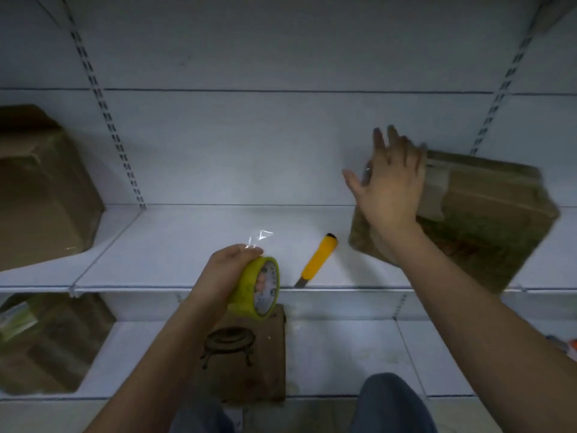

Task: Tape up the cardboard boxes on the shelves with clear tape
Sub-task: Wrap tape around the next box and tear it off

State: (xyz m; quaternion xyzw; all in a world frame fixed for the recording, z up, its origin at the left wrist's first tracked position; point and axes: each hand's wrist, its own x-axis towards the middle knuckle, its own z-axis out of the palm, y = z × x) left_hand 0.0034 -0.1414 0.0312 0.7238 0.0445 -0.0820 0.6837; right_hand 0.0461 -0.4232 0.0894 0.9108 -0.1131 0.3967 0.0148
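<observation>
My left hand [229,270] grips a roll of clear tape [260,290] with a yellow-green rim; a loose clear tape end [260,237] sticks up above my fingers. My right hand [388,185] is spread flat with straight fingers against the left end of a cardboard box [487,220], which sits tilted on the right of the white shelf [187,245]. Tape strips cross that box's top. A yellow utility knife [318,259] lies on the shelf between my hands, its blade at the front edge.
A larger cardboard box [43,189] stands at the shelf's left end. On the lower shelf are another box [46,345] at the left and a flat cardboard piece [249,354] with a printed drawing. Slotted metal uprights [106,117] run up the back wall.
</observation>
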